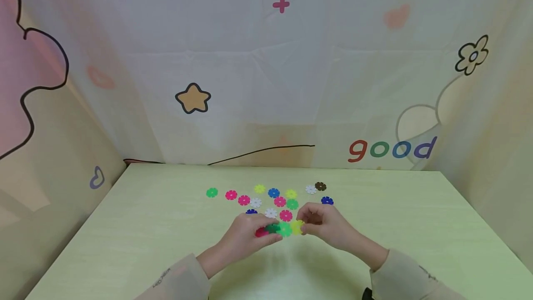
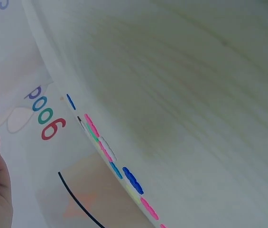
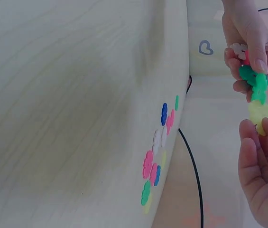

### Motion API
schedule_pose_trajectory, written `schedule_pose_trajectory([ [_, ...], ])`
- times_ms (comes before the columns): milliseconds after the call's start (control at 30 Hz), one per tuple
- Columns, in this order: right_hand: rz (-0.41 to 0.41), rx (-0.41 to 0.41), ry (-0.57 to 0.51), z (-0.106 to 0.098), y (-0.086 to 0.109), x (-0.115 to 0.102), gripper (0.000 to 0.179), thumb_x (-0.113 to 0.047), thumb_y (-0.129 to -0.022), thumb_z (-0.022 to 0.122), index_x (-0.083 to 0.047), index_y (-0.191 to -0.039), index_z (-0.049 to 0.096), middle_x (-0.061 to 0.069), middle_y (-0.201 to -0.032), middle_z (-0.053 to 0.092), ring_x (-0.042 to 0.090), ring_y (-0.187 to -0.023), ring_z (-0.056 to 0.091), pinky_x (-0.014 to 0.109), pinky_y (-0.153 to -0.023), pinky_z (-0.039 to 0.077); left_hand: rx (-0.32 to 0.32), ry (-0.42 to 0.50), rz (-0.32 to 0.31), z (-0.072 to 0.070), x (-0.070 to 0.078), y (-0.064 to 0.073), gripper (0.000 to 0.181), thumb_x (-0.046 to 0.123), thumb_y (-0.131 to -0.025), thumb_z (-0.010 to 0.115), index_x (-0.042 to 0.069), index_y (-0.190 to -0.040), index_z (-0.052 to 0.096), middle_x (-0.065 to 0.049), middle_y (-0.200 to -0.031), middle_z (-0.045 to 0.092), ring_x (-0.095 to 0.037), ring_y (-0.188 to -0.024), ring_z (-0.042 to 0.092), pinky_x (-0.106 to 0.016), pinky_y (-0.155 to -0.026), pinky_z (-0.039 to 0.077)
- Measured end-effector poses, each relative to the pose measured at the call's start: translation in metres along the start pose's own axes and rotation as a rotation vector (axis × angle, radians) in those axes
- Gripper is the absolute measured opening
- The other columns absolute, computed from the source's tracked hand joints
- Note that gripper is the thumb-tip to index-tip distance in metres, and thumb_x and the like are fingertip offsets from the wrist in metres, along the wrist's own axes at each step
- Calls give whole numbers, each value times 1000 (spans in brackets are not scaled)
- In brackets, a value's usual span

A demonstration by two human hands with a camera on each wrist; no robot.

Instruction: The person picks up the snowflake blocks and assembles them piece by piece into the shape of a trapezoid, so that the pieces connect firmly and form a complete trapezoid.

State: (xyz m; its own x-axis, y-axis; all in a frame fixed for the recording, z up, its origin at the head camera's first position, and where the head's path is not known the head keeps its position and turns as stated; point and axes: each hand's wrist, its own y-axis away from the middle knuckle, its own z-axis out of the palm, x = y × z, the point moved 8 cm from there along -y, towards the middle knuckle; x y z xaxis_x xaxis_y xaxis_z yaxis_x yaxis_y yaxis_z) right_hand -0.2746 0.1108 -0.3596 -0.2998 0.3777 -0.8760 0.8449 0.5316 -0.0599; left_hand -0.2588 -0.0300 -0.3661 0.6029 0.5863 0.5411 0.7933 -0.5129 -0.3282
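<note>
My left hand [image 1: 245,237] grips a short chain of flower-shaped plastic interlocking discs. In the right wrist view a white disc [image 3: 239,49], a pink disc [image 3: 246,58] and green discs [image 3: 259,90] show in that chain, partly covered by the fingers. A yellow disc [image 1: 297,227] stands at the chain's right end, against the light green disc [image 1: 285,229]. My right hand [image 1: 333,228] pinches this yellow disc between thumb and fingers. Both hands are raised above the table. Whether the yellow disc's slot is fully seated in the green one, I cannot tell.
Loose discs lie scattered on the pale table [image 1: 145,226] beyond the hands, among them a green disc [image 1: 212,192], a pink disc [image 1: 285,215], a brown disc [image 1: 320,186] and a dark blue disc [image 1: 327,201]. A printed curtain [image 1: 233,68] hangs behind the table.
</note>
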Motion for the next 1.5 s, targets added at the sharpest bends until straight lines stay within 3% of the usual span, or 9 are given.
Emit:
schedule_pose_trajectory([
  [167, -30, 38, 28, 3, 4, -2, 9, -3, -80, 61, -1, -89, 59, 11, -83, 60, 11, -71, 58, 19, -67, 50, 2, 36, 35, 0, 4, 2, 35, 38, -78, 64, 14, -103, 67, 3, -93, 68, -5, -80, 59, -13, -65, 44],
  [333, -88, 98, 44, 5, 12, -9, 8, -2, -79, 62, -1, -87, 61, 11, -82, 61, 7, -68, 56, 19, -65, 51, 21, 73, 108, -3, 12, 6, 34, 39, -79, 62, 13, -100, 67, 3, -90, 69, -5, -78, 61, -11, -65, 45],
  [533, -166, 150, 42, 7, 20, -18, 8, 0, -77, 63, 0, -85, 62, 13, -81, 62, 5, -67, 54, 18, -65, 51, 41, 65, 169, -6, 21, 9, 34, 39, -79, 60, 12, -97, 68, 2, -88, 68, -6, -79, 61, -12, -67, 46],
  [833, -153, 144, 62, 6, 18, -19, 8, 0, -78, 63, -1, -86, 62, 12, -83, 63, 5, -68, 56, 18, -65, 50, -92, -2, 74, -3, 19, 4, 37, 37, -77, 65, 15, -107, 63, 5, -94, 67, -1, -77, 56, -10, -62, 43],
  [1133, -108, 127, 33, 9, 19, -14, 9, 0, -78, 63, 0, -87, 62, 13, -83, 63, 6, -68, 55, 18, -65, 50, -117, 28, 62, 2, 18, 4, 34, 38, -78, 64, 15, -103, 66, 5, -89, 68, 2, -71, 54, -10, -60, 43],
  [1300, -83, 108, 53, 12, 19, -9, 9, 1, -78, 61, -3, -87, 63, 10, -84, 63, 6, -69, 55, 18, -66, 50, -203, -50, 9, 7, 16, 6, 38, 43, -78, 62, 18, -106, 64, 8, -94, 67, 2, -76, 55, -11, -63, 42],
  [1500, -123, 90, 51, 18, 20, -8, 8, 1, -78, 61, -4, -84, 62, 9, -80, 62, 4, -67, 54, 21, -63, 51, -280, -101, -22, 17, 14, 9, 43, 45, -78, 61, 18, -111, 61, 8, -95, 66, 1, -77, 55, -12, -63, 42],
])
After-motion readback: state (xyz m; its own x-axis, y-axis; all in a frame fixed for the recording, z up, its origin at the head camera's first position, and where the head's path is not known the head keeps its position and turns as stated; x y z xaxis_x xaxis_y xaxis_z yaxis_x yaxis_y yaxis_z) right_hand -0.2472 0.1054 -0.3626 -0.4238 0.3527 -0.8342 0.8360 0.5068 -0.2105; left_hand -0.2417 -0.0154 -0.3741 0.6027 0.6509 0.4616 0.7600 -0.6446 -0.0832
